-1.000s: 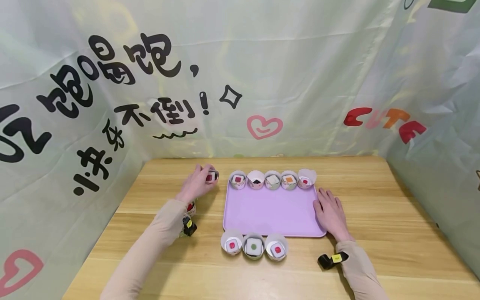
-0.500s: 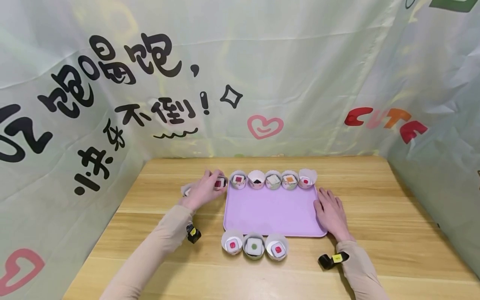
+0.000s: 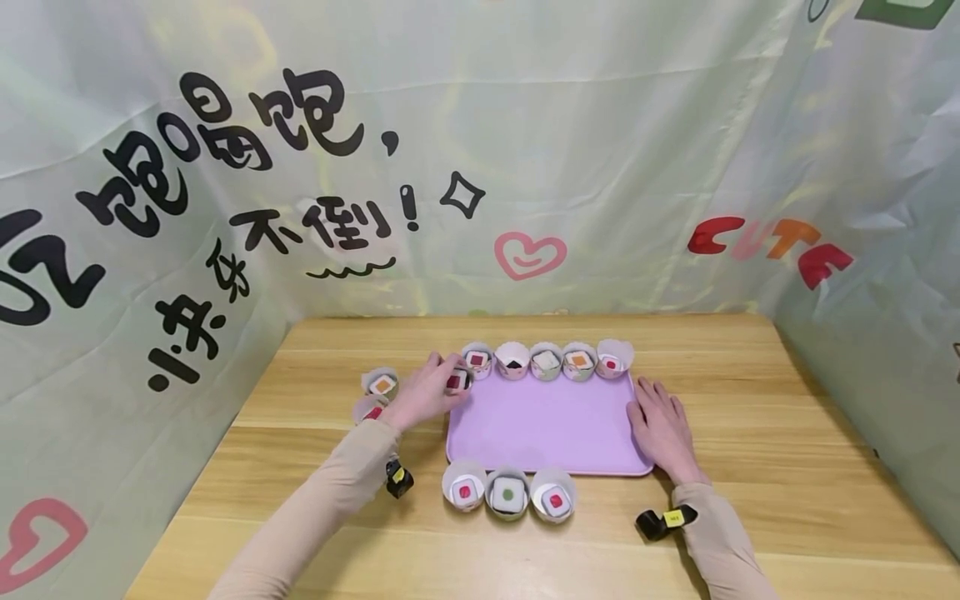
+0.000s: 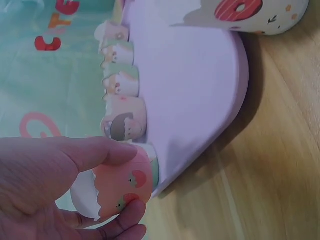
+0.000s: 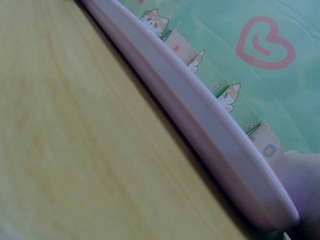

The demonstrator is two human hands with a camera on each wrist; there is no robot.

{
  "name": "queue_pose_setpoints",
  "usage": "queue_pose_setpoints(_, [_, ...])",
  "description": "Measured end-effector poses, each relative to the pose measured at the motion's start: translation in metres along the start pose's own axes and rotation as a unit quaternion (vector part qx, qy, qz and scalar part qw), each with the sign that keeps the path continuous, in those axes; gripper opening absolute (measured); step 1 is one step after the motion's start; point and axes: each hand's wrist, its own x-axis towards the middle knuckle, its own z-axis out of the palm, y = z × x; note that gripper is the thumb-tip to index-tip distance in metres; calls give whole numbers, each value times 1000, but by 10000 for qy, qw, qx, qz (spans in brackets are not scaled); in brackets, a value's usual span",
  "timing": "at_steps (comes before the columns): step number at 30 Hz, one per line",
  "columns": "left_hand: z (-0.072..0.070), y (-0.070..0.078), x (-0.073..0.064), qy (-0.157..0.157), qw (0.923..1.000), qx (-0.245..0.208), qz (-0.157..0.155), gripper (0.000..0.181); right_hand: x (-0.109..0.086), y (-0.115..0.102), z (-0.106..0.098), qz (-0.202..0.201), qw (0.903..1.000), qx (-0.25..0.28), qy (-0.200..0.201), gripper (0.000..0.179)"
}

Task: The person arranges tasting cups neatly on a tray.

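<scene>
With my left hand (image 3: pixel 424 392) I clamp a pink strawberry-print cup (image 4: pixel 122 181) between thumb and fingers at the far left corner of the purple tray (image 3: pixel 551 422); tray contact I cannot tell. My right hand (image 3: pixel 663 423) rests, fingers extended, on the tray's right edge. Five cups (image 3: pixel 546 375) line its far edge; three cups (image 3: pixel 507 513) stand beside its near edge.

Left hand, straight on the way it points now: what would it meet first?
Likely the left-end cup on the tray, just past the held cup; depth between them is unclear.
</scene>
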Motion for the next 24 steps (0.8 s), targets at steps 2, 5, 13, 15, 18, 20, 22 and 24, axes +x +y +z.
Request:
queue_pose_setpoints(2, [2, 2, 1, -60, 10000, 2, 23, 49, 0, 0, 0, -5, 10000, 6, 2, 53])
queue_pose_setpoints(5, [6, 4, 3, -117, 9999, 38, 66, 49, 0, 0, 1, -16, 10000, -9, 15, 53])
queue_pose_setpoints(13, [16, 9, 6, -274, 9995, 148, 2, 55, 0, 3, 3, -13, 10000, -48, 23, 53])
queue_pose_setpoints(15, [18, 10, 7, -320, 9994, 122, -72, 56, 1, 3, 3, -20, 10000, -63, 35, 53])
queue_pose_setpoints(18, [22, 9, 8, -317, 9993, 44, -183, 57, 1, 3, 3, -27, 10000, -50, 38, 53])
queue_pose_setpoints(20, [24, 8, 8, -290, 9993, -15, -245, 58, 1, 3, 3, -33, 10000, -36, 37, 53])
queue_pose_setpoints(22, [25, 7, 9, -240, 9993, -81, -279, 61, 1, 3, 2, -34, 10000, -19, 33, 53])
queue_pose_setpoints(24, [26, 7, 9, -195, 9992, -150, -304, 65, 0, 2, 2, -36, 10000, -21, 34, 53])
